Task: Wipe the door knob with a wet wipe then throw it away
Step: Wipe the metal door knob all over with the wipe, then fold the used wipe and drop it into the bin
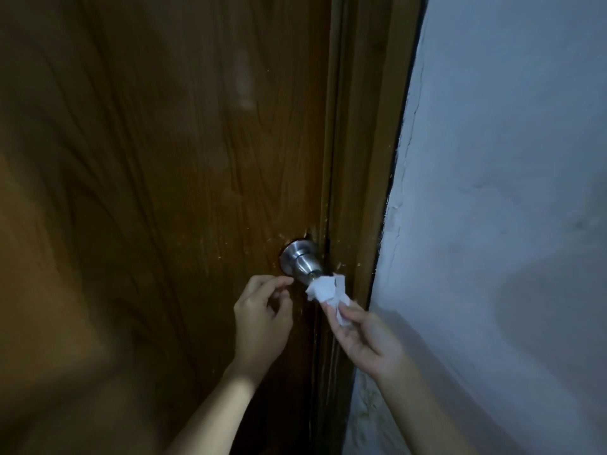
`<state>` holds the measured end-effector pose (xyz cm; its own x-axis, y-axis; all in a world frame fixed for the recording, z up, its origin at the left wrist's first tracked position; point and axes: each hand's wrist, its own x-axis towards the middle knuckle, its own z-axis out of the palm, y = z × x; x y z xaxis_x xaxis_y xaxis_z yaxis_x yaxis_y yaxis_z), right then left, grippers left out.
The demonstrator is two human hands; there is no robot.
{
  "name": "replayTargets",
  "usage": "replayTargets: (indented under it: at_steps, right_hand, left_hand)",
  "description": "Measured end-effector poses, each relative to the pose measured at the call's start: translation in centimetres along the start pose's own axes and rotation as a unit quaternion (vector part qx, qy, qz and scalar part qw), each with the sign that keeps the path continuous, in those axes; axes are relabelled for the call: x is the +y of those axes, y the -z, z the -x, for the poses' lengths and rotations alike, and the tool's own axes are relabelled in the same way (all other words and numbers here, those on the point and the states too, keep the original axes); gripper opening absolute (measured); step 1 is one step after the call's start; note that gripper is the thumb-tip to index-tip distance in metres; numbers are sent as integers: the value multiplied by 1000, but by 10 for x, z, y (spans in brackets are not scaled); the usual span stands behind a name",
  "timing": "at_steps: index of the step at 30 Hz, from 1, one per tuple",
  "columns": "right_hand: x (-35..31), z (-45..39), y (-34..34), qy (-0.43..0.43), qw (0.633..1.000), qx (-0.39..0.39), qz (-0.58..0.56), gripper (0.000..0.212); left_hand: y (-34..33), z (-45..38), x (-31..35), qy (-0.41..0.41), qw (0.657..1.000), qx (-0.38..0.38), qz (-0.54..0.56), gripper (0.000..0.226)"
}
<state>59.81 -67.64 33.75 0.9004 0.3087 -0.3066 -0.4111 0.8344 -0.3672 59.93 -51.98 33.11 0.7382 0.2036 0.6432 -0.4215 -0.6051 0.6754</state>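
A round steel door knob (303, 262) sticks out of a brown wooden door (164, 159) near its right edge. A crumpled white wet wipe (328, 290) lies against the knob's front end, pinched from below by my right hand (364, 336). My left hand (262, 316) hovers just left of the knob, fingers loosely curled and apart, holding nothing; its fingertips are close to the knob's base without clearly touching it.
The brown door frame (364, 159) runs down right of the knob. A pale blue-white plastered wall (509, 192) fills the right side, cracked along the frame. The scene is dim.
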Motion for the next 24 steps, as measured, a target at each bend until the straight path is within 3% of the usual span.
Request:
replayTargets:
  at_steps: [4,7,10,13,16,19,22,24]
  right_hand:
    - [4,21,17,4,988,27,155,27]
    - [6,49,27,38,931,22,361,26]
    - [5,84,35,68,873,-6,483,24]
    - [4,115,41,126,849,-25,513,25]
    - [-1,145,50,179,855,-55,483,26]
    - [0,169,60,266,803,-78,527,27]
    - [3,190,72,355,752,-113,543,30]
    - [4,205,81,386,729,-120,553,37]
  left_hand:
    - [2,23,21,-22,999,-40,16,21]
    - [2,41,43,-27,992,-122,6,36]
    - [2,62,69,19,978,-207,28,50]
    - [8,85,92,150,945,-274,100,56]
    - [15,112,111,242,925,-258,139,43]
    - [24,135,132,297,918,-212,157,13]
    - [29,152,152,363,896,-194,169,11]
    - [31,165,160,386,879,-224,170,13]
